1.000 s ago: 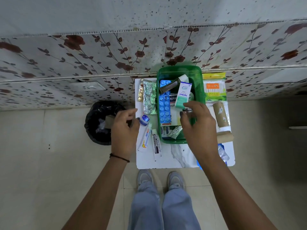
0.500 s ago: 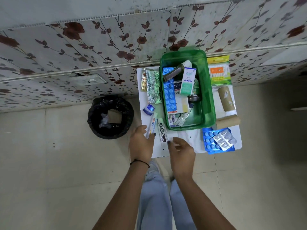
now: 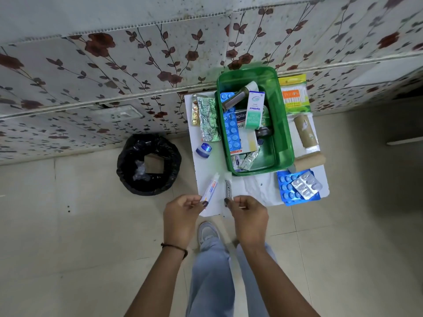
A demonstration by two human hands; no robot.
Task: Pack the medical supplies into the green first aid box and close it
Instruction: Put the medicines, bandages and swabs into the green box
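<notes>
The green first aid box (image 3: 282,133) stands open on a small white table (image 3: 251,186), holding blue pill strips, an Optibex carton, a bottle and foil strips. My left hand (image 3: 182,216) pinches the lower end of a white ointment tube (image 3: 210,187) at the table's near edge. My right hand (image 3: 249,217) pinches the lower end of a grey-labelled tube (image 3: 228,189) beside it. Both tubes point up toward the box. Left of the box lie a green foil strip (image 3: 208,120) and a small blue jar (image 3: 203,150). To the right lie cotton buds (image 3: 294,94), two bandage rolls (image 3: 305,131) and blister packs (image 3: 297,187).
A black-lined waste bin (image 3: 148,164) stands on the tiled floor left of the table. A floral-patterned wall panel (image 3: 114,65) runs behind the table. My legs and one shoe (image 3: 207,232) are just below the table's near edge.
Both hands drew back from the box area to the table's near edge, took hold of the two tubes and lifted their near ends. The camera view shifted back.
</notes>
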